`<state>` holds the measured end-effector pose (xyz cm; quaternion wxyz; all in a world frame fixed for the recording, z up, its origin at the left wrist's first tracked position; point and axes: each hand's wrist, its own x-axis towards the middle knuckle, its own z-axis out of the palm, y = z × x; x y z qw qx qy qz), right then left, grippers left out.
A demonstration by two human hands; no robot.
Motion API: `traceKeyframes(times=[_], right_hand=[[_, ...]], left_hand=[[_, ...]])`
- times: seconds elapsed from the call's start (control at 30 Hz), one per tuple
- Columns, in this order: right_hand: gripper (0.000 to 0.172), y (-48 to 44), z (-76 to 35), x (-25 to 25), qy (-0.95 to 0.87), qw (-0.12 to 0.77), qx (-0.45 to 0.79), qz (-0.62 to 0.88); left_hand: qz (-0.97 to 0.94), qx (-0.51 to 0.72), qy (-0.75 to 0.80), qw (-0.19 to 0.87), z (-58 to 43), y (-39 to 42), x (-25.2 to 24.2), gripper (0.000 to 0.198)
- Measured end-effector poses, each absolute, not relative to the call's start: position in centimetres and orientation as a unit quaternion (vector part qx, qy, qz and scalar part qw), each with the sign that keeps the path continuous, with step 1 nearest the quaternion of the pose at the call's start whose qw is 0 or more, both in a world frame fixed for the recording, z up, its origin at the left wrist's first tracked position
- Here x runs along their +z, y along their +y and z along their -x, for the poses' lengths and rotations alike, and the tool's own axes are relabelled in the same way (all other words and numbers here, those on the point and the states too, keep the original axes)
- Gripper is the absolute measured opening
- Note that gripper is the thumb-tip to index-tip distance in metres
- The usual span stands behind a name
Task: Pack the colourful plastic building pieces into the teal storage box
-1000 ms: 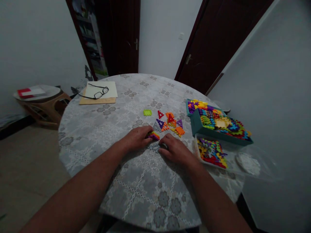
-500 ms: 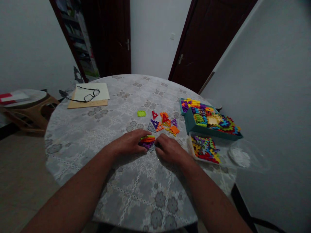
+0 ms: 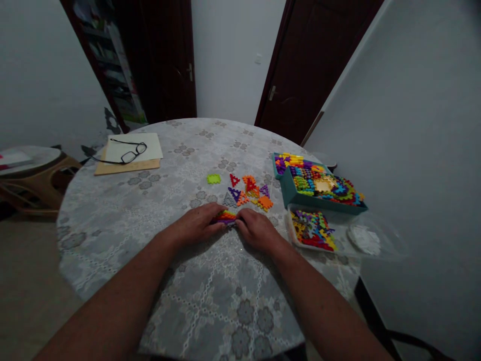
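A small stack of coloured plastic interlocking pieces [image 3: 226, 216], with yellow, orange, red and purple layers, is pinched between my two hands just above the tablecloth. My left hand [image 3: 199, 222] grips its left end, thumb on the near side and fingers on the far side. Closed on the right end is my right hand [image 3: 255, 228], its fingertips covering that edge. Just beyond the hands lie loose pieces: a grey triangle [image 3: 229, 199], an orange square [image 3: 266, 202], a red triangle [image 3: 234, 180] and a lime-green square [image 3: 214, 179], among several others.
On the right stand a teal box [image 3: 319, 200] of sorted pieces, a second teal tray [image 3: 278, 173] behind it, and a clear plastic tub [image 3: 295, 235] of mixed pieces. Glasses [image 3: 129, 157] rest on paper and a board [image 3: 128, 167] at the far left of the round table.
Both hands have closed in tighter round the stack, and less of its near side shows. The whole view has shifted slightly; the loose pieces lie as before.
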<state>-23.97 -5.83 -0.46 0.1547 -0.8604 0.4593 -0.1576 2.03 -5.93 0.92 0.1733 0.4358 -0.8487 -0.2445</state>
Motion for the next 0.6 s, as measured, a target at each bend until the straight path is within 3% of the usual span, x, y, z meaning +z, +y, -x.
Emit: traceKeyframes(times=[0.07, 0.2, 0.43, 0.6], right_hand=[[0.013, -5.9, 24.0, -0.8, 0.458, 0.162, -0.188, 0.854], [0.035, -6.0, 24.0, -1.5, 0.437, 0.16, -0.237, 0.853], [0.025, -6.2, 22.9, -2.0, 0.413, 0.172, -0.294, 0.845], [0.036, -6.1, 22.5, -2.1, 0.408, 0.194, -0.333, 0.828]], left_hand=[[-0.436, -0.235, -0.849, 0.184, -2.1, -6.2, 0.4, 0.03], [-0.436, -0.232, -0.846, 0.201, -2.0, -6.3, 0.0, 0.024], [-0.428, -0.208, -0.847, 0.237, -1.2, -5.9, -0.4, 0.037], [-0.42, -0.2, -0.847, 0.257, -0.7, -5.9, -1.2, 0.05]])
